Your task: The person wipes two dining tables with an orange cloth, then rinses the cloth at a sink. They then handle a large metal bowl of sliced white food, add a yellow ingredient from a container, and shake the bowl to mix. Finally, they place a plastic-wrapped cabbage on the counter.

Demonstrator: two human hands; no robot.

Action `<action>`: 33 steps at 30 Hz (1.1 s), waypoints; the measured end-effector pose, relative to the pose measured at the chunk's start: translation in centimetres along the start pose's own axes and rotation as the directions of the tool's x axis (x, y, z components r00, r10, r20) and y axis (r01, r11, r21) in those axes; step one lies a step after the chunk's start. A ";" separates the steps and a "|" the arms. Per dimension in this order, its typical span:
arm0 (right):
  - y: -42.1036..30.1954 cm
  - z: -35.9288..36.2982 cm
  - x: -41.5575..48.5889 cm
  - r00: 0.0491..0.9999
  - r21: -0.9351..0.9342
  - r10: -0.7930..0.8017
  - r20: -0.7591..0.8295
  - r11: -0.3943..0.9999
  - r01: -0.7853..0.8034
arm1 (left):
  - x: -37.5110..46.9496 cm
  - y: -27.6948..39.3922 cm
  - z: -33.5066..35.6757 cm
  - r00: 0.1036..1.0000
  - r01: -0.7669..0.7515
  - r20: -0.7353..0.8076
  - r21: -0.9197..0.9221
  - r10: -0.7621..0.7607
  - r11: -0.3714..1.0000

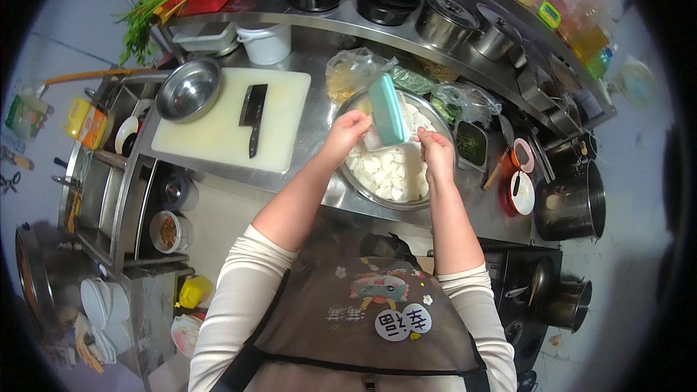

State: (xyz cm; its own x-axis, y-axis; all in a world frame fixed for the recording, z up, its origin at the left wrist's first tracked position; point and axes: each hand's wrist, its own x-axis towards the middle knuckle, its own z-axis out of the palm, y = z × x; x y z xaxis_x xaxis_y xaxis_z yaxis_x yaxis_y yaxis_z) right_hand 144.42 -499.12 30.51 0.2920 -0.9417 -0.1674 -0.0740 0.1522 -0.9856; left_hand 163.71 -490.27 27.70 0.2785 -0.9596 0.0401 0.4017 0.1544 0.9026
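Observation:
A clear plastic container with a teal lid (pixel 389 109) is between my hands, above a wide metal basin (pixel 370 202). The lid stands up at an angle, and whatever lies inside the container is not clear to see. My left hand (pixel 348 128) grips its left side, while the fingers of my right hand (pixel 434 149) pinch its right edge. White cut chunks (pixel 386 174), of a vegetable I cannot identify for certain, fill much of the basin. Part of them is hidden behind the container and my hands.
Left on the counter lies a white cutting board (pixel 218 144) with a cleaver (pixel 254 120) and a steel bowl (pixel 189 90). Plastic bags (pixel 356 73) sit behind the basin. To its right are a metal tray of chopped greens (pixel 471 144) and bowls (pixel 521 193). A shelf (pixel 326 24) holds lidded pots (pixel 446 19).

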 end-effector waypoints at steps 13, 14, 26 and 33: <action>-2.6 -4.8 -0.2 0.621 -0.767 -0.783 -0.037 0.420 0.485 | 1.0 0.2 -1.4 0.997 0.032 -0.074 0.033 -0.030 0.999; -2.7 -4.2 -0.3 0.686 -0.695 -0.723 -0.079 0.534 0.482 | 1.0 0.2 -1.3 0.997 0.044 -0.070 0.033 -0.042 0.998; 0.5 0.9 1.1 0.956 -0.175 -0.287 -0.059 0.946 0.273 | 1.7 -0.8 0.6 0.999 0.025 0.032 -0.008 -0.025 1.000; -0.7 -3.3 3.1 0.987 0.137 -0.066 -0.150 0.987 0.086 | 2.2 -0.3 0.3 0.997 -0.007 -0.082 -0.046 0.003 0.999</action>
State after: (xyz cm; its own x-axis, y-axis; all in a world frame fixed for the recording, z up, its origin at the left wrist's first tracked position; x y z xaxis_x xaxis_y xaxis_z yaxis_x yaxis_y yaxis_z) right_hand 142.25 -503.13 30.79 0.1501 -0.9839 -0.0968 0.0831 0.1101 -0.9904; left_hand 163.98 -492.48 27.64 0.3502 -0.9366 0.0073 0.4395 0.1712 0.8818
